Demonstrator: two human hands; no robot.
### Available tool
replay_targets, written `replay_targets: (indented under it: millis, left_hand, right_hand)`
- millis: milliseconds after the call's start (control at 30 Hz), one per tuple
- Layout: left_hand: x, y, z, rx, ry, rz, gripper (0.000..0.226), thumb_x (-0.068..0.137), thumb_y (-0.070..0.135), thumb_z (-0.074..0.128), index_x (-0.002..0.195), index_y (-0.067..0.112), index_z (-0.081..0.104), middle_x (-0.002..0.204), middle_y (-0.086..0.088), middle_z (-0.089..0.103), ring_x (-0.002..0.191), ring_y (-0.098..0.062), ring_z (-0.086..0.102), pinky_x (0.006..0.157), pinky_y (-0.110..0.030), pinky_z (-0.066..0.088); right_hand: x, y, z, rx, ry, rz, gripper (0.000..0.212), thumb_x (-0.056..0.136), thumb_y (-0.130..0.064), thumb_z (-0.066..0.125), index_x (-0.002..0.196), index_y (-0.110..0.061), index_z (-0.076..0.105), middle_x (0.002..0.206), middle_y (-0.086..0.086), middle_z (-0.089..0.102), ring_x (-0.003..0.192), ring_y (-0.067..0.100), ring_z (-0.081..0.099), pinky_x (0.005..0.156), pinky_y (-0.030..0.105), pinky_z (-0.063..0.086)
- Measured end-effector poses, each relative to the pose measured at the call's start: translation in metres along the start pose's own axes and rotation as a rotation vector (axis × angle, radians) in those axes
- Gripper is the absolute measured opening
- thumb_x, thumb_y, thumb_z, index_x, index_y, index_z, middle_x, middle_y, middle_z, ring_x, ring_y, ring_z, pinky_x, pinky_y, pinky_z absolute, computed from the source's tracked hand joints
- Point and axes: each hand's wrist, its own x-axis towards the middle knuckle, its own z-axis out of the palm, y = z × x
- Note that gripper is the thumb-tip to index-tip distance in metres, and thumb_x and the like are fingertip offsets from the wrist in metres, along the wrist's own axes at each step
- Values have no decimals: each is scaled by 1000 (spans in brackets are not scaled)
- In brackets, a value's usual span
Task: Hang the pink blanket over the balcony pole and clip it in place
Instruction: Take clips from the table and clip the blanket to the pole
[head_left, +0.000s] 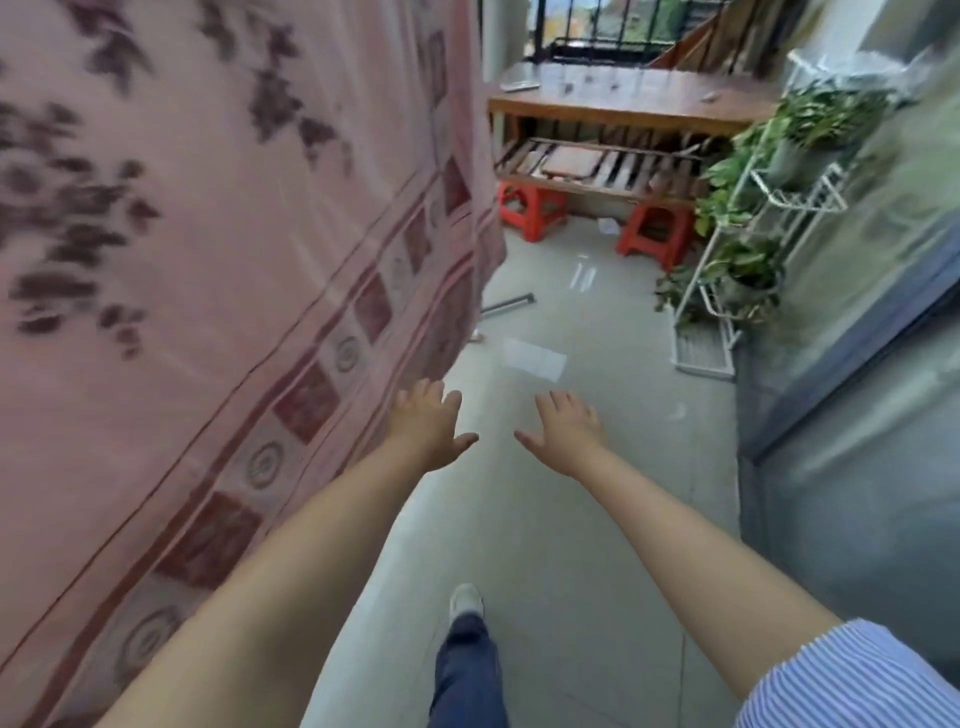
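Note:
The pink blanket (218, 270), printed with dark leaves and a border of red squares, hangs down and fills the left half of the view. Its top and the pole are out of frame. No clip shows. My left hand (428, 426) is stretched forward with straight fingers, right at the blanket's lower edge; whether it touches the cloth I cannot tell. My right hand (566, 431) is held out beside it over the floor, fingers spread, holding nothing.
Pale floor tiles (545, 519) run ahead. A wooden table (623, 104) with slats beneath and two red stools (654, 234) stand at the far end before a black railing (597, 31). A white plant rack (753, 234) lines the right wall.

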Motion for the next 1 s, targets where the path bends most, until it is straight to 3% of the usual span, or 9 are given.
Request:
replay_targets:
  millis: [233, 567, 833, 1000]
  left_hand:
    - [242, 30, -41, 88, -36, 245, 64, 87, 50, 45, 136, 13, 30, 148, -13, 25, 139, -28, 17, 110, -45, 23]
    - [549, 85, -90, 97, -65, 427, 60, 86, 51, 45, 131, 12, 35, 143, -10, 34, 136, -27, 25, 106, -43, 29]
    - [806, 129, -136, 64, -109, 347, 60, 86, 53, 44, 130, 13, 35, 141, -8, 37, 135, -25, 28, 106, -41, 30]
    - [941, 117, -164, 3, -97, 228, 58, 86, 52, 41, 130, 14, 35, 140, -8, 37, 134, -25, 29, 104, -40, 30]
  right_hand:
    - [185, 104, -57, 14, -35, 195, 63, 90, -49, 36, 140, -13, 22, 151, 12, 21, 140, 29, 15, 113, 47, 19]
    - [417, 251, -124, 149, -84, 363, 64, 91, -48, 35, 142, -14, 17, 154, 10, 13, 142, 28, 7, 115, 46, 12]
    - [642, 384, -193, 141, -128, 340, 65, 91, -48, 36, 142, -13, 18, 153, 10, 16, 142, 27, 10, 115, 44, 12]
    - [793, 421, -247, 91, -133, 238, 64, 91, -48, 37, 142, -13, 19, 153, 9, 15, 142, 27, 8, 115, 44, 11]
